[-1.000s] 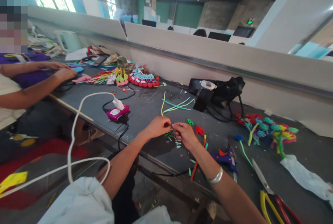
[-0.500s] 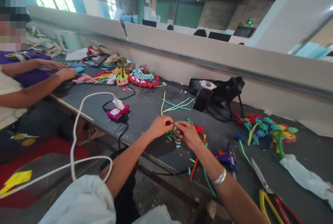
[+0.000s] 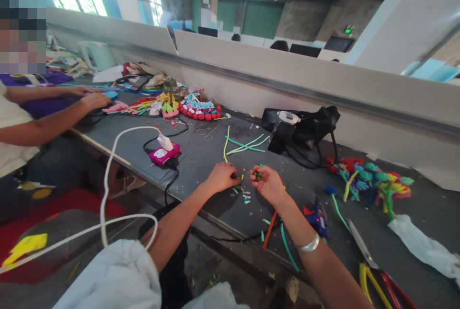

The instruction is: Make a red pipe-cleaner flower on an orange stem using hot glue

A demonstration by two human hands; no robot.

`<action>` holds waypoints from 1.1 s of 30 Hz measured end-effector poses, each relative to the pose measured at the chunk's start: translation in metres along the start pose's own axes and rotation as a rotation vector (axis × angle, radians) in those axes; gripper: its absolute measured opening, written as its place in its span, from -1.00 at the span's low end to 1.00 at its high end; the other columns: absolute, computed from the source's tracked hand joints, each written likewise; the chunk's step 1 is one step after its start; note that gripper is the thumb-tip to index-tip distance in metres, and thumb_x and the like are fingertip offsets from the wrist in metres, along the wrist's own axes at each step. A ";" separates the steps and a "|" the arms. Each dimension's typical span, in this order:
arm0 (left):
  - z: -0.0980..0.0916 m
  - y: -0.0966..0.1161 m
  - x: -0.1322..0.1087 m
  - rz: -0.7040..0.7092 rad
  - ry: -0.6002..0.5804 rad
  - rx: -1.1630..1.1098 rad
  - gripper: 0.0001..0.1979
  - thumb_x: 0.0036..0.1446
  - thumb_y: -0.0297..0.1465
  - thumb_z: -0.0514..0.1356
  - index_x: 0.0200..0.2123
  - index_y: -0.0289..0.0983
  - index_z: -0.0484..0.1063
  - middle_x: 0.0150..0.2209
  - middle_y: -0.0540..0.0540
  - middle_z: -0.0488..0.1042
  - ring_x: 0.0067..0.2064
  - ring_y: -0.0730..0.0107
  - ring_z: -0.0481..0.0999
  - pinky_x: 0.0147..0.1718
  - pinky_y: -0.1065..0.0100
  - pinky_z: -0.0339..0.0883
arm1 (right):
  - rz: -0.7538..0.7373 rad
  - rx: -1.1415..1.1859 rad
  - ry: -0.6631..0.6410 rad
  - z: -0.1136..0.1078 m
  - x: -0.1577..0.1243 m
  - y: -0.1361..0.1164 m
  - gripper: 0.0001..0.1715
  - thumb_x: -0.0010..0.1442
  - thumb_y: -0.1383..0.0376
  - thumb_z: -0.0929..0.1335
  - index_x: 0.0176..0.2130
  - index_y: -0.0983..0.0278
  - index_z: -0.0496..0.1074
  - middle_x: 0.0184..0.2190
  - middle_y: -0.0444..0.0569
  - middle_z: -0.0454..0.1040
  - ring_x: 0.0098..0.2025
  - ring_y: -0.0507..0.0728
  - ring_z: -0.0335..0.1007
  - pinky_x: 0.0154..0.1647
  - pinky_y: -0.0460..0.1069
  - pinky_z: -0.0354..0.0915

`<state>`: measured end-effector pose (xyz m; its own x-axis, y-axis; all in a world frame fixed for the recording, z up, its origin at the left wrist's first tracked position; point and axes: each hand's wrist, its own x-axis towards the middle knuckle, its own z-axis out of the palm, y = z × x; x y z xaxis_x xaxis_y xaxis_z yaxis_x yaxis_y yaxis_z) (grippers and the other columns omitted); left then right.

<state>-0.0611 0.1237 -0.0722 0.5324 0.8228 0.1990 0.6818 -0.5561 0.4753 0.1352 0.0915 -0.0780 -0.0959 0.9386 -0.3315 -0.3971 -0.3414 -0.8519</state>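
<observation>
My left hand [image 3: 222, 177] is low over the table, its fingers curled down at a small heap of green cut pieces [image 3: 237, 188]. Whatever lies between those fingertips is hidden. My right hand [image 3: 269, 185], with a silver bangle on its wrist, is turned partly palm up. Small green pieces [image 3: 258, 175] show in its curled fingers. Between and below the hands lie short striped bits [image 3: 246, 197] in red, white and blue. Beyond them, long pipe cleaners [image 3: 247, 145] in yellow and pale green cross each other. An orange pipe cleaner [image 3: 269, 232] lies under my right forearm.
A blue glue gun [image 3: 318, 222] and open scissors [image 3: 362, 246] lie to the right, near pipe-cleaner flowers [image 3: 373, 179]. A magenta power socket [image 3: 164, 154] with a white cable stands left. A phone [image 3: 282, 137] leans before a black bag [image 3: 316, 124]. A co-worker's hands [image 3: 93, 99] work far left.
My hands were together, fingertips meeting; now they are apart. The left has dropped to the green heap, while the right has moved slightly right and turned up, showing green pieces.
</observation>
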 end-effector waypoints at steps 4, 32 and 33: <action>0.004 0.000 -0.001 -0.004 0.001 0.022 -0.92 -0.07 -0.47 0.22 -0.52 -0.26 0.53 -0.44 -0.11 0.50 -0.31 0.26 0.46 -0.28 0.33 0.24 | 0.030 -0.005 -0.025 0.001 0.001 0.003 -0.69 0.29 0.17 0.31 -0.06 0.33 0.38 -0.19 -0.04 0.45 -0.30 0.03 0.43 -0.31 -0.02 0.41; -0.012 0.004 -0.001 -0.093 0.101 -0.532 -0.84 -0.03 -0.33 0.19 -0.48 -0.29 0.53 -0.53 0.01 0.46 -0.45 0.44 0.36 -0.41 0.43 0.19 | -0.087 -0.115 0.065 0.016 0.008 0.016 -0.70 0.28 0.22 0.33 -0.03 0.33 0.37 -0.13 -0.02 0.44 -0.23 0.06 0.44 -0.25 0.02 0.42; -0.013 0.002 -0.001 -0.114 0.103 -0.571 -0.80 -0.01 -0.30 0.19 -0.45 -0.30 0.53 -0.53 0.01 0.46 -0.46 0.44 0.36 -0.43 0.43 0.19 | -0.088 -0.093 0.067 0.013 0.008 0.015 -0.69 0.28 0.21 0.33 -0.03 0.32 0.37 -0.13 -0.02 0.44 -0.23 0.06 0.44 -0.25 0.02 0.42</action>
<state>-0.0665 0.1233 -0.0599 0.4012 0.8965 0.1880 0.3386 -0.3358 0.8790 0.1165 0.0949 -0.0877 -0.0023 0.9606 -0.2779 -0.3142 -0.2645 -0.9118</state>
